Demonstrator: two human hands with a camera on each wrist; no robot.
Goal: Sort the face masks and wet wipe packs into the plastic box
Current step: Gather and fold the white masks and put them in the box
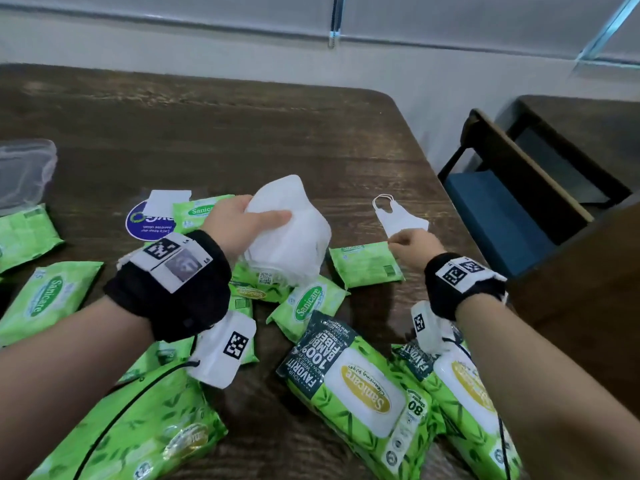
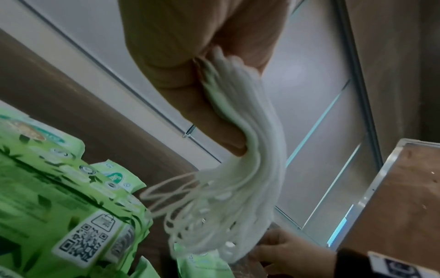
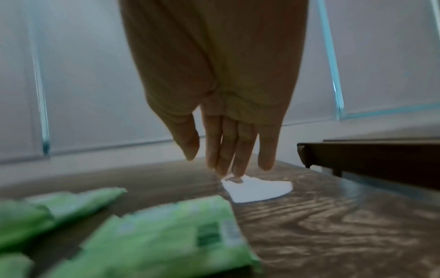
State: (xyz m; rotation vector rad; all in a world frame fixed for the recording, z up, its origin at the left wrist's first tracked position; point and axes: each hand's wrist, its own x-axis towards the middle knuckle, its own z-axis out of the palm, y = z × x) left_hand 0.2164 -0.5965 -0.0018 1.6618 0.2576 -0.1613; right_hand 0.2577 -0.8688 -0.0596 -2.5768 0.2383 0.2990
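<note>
The left hand (image 1: 242,223) grips a thick stack of masks (image 1: 291,233) above the middle of the desk (image 1: 242,133), thumb across the top face and fingers curled under. The stack is white, soft and folded flat, too many layers to count; in the left wrist view its thin elastic ear loops (image 2: 171,205) hang down in a tangle.

The right hand (image 1: 412,247) reaches to a single mask (image 1: 400,216) lying flat near the desk's right edge. In the right wrist view its fingers (image 3: 228,150) are straight and point down, the tips touching or just above the mask's near corner; I cannot tell which. It holds nothing.

One clear plastic box (image 1: 24,171) with rounded corners stands at the far left of the desk, well apart from both hands.

Wet wipe packs lie scattered over the near half of the desk, all green, glossy, pillow-shaped film. Three large packs (image 1: 360,393) with white lid flaps lie nearest the person. At least six small packs (image 1: 367,265) are in view, one just beside the right hand, several heaped under the stack, and some partly hidden, so the count is not sure.

A round blue sticker (image 1: 145,223) lies flat on the dark wood-grain desk, with a white paper slip (image 1: 166,202) overlapping its top edge.

Black wrist bands with square white coded tags sit on both wrists.
</note>
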